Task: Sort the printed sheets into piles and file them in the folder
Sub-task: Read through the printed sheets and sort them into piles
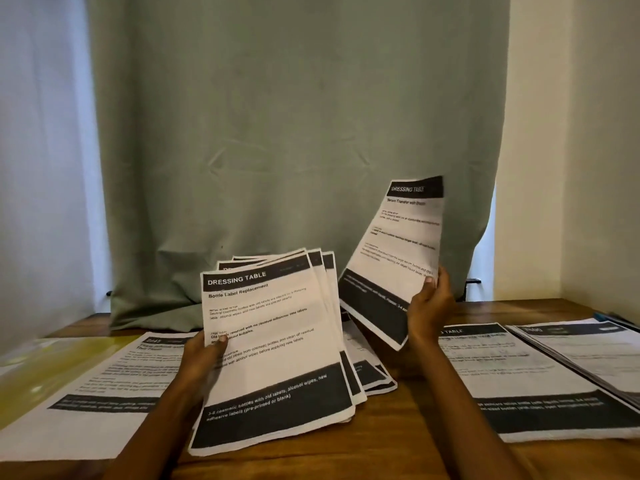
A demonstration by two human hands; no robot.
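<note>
My left hand (202, 355) grips the left edge of a fanned stack of printed sheets (277, 334), lifted over the table's middle; the top sheet is headed "DRESSING TABLE". My right hand (429, 306) pinches a single sheet (398, 244) by its right edge and holds it tilted up, to the right of the stack. A pile of sheets (114, 379) lies flat on the table at the left, partly over a yellow-green transparent folder (38, 372). Two more piles lie at the right, the nearer pile (512, 375) and a far-right pile (595, 351).
The wooden table (391, 455) runs across the bottom of the view. A grey-green curtain (294, 133) hangs behind it, with white curtain at the left and a cream wall at the right. A blue object (602, 317) peeks out at the far right edge.
</note>
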